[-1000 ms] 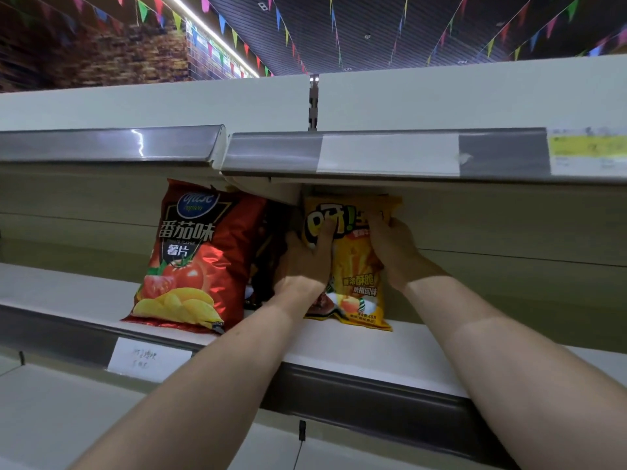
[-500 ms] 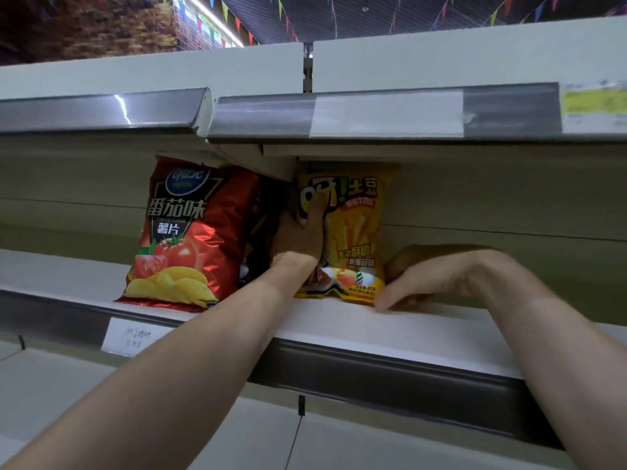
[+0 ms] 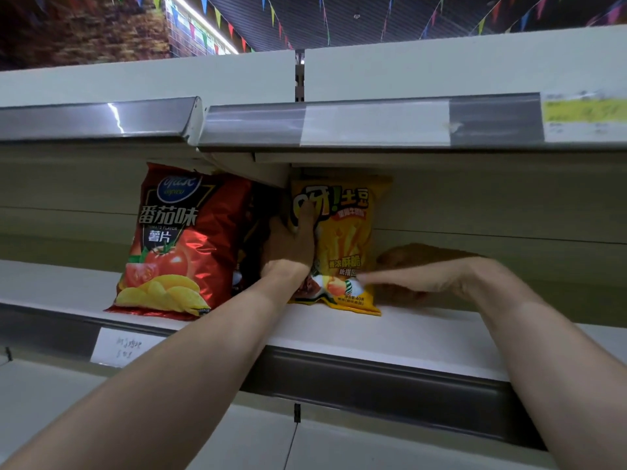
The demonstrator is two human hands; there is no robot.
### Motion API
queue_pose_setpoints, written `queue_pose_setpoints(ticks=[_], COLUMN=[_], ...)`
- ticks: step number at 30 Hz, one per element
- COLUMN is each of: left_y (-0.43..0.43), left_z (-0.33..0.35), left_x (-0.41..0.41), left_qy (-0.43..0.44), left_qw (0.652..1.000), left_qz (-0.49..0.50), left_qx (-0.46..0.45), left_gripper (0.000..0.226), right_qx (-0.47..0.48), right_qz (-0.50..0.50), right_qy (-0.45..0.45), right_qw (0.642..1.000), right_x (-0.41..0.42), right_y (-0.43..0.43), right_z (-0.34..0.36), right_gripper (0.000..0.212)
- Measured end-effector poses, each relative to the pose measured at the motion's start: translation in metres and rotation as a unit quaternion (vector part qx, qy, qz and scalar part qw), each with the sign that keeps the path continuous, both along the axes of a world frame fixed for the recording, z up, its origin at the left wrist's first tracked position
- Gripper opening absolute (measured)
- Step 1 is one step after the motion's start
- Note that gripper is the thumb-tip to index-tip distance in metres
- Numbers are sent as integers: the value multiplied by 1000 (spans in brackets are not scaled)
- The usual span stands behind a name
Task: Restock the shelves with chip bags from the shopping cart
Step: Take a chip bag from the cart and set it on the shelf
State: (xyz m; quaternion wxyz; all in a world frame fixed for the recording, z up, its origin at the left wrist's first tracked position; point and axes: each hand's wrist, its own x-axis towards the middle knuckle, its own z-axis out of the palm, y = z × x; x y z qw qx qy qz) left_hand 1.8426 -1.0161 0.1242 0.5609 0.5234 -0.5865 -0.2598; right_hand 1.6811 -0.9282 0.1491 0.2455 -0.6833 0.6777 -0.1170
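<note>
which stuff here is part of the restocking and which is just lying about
Part of the job:
yellow potato stick bag
red tomato chip bag
dark bag between them
shelf
left hand
right hand

Just there:
handwritten price label
yellow tag
bunting flags

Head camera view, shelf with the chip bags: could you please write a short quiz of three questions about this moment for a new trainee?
1. True or false: the yellow foil bag of potato sticks lies flat on the white metal shelf.
2. Which hand presses its thumb on the upper front of the yellow bag?
A. the left hand
B. the right hand
C. neither
3. Fill in: the glossy red tomato chip bag stands to the ___ of the yellow bag.

Key
1. False; it stands upright.
2. A; the right hand reaches low, fingers at the bag's lower right edge.
3. Left, with a dark bag partly hidden between them.
</note>
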Motion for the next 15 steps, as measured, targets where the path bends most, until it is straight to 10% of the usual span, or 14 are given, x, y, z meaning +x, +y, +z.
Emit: queue_pose_setpoints(ticks=[9,15], left_y=[-3,4], left_z=[-5,-5], left_x=[-4,1], left_qy=[-80,-149], left_qw=[996,983], left_qz=[25,88], left_qx=[-7,-61], left_gripper=[66,55], right_qx=[-246,-379], right_qz=[-48,-64], right_qy=[-119,85], right_qw=[961,919], right_x=[11,27], right_y=[-18,-9], right_z=[-11,-9], right_gripper=[64,77])
